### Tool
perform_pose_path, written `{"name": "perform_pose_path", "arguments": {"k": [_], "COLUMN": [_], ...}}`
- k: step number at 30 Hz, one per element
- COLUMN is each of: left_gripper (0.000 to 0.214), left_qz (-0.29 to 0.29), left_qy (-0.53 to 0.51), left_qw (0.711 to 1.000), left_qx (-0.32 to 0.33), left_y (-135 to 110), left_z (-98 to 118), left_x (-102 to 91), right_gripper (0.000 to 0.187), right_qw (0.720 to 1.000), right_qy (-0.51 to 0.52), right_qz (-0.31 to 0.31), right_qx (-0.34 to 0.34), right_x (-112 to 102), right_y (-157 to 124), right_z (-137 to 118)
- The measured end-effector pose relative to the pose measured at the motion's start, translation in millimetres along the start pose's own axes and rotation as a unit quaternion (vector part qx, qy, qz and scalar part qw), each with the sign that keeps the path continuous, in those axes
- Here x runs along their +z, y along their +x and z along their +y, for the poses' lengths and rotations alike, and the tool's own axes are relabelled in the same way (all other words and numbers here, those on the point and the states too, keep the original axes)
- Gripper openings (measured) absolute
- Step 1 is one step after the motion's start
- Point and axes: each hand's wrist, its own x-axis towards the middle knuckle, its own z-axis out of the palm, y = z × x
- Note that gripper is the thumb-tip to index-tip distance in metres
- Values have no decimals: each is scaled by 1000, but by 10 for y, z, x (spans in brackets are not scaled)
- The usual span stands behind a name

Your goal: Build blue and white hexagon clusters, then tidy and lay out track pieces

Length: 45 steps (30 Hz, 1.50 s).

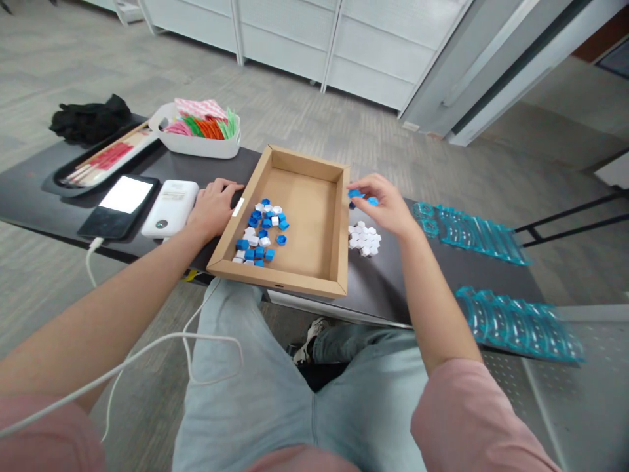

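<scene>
1. Across the middle of the view: dark desk (388,288), long and narrow, running from the far left corner to the near right end.
2. Centred on the desk, overhanging its near edge: open cardboard tray (314,196), with loose blue and white hex tiles (260,233) heaped in its left near corner.
3. Along the right end of the desk: two rows of teal translucent pieces (472,229), one toward the far edge, the other at the near right corner.
4. At the far left edge: white tub (206,145) of coloured packets; beside it a black tray (63,187) of wrapped chopsticks and a black cloth (91,118) at the far left corner.
5. Left of the cardboard tray: phone (120,204) with lit screen, touching a white power bank (170,208); white cable dropping off the near edge.
6. Left hand (212,208): laid against the cardboard tray's left wall, fingers curled over the rim, palm down, holding nothing else.
7. Right hand (388,204): just beyond the tray's right wall, grip pinched closed on a blue tile (354,194) held above the desk.
8. Directly below that hand, on the desk: small cluster of joined white tiles (364,238), just beside the tray's right wall.
</scene>
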Motion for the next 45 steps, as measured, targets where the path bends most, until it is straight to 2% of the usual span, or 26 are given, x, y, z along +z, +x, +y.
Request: {"name": "perform_pose_path", "arguments": {"k": [3, 5, 8, 13, 17, 23, 29, 36, 45], "left_gripper": [66, 67, 68, 62, 64, 67, 68, 65, 67], "left_qz": [-4, -21, -52, -46, -60, -64, -70, -42, -58], "left_qy": [3, 8, 20, 55, 80, 97, 92, 84, 86], "left_qw": [1000, 1000, 998, 997, 995, 993, 993, 995, 995], "left_qx": [-4, -4, 4, 8, 10, 8, 6, 16, 7], "left_y": [-10, -18, -23, 12, 67, 91, 95, 97, 87], "left_z": [26, 40, 37, -53, -139, -155, -139, -179, -132], "left_x": [-40, -77, -119, -93, -68, -87, -83, -42, -79], "right_gripper": [24, 22, 19, 18, 17, 15, 13, 14, 14], "right_qw": [993, 988, 989, 991, 993, 996, 995, 991, 988], "right_qy": [-25, -55, -93, -120, -115, -87, -89, -118, -140], "right_qz": [93, 110, 73, 6, -1, -3, 37, 53, 60], "right_qx": [64, 90, 85, 51, 41, 13, 12, 21, 17], "right_x": [-147, -155, -113, -35, 27, 67, 108, 146, 180], "right_y": [-219, -352, -459, -441, -431, -423, -416, -419, -409], "right_z": [458, 657, 802, 943, 1081, 1181, 1228, 1239, 1299]}}
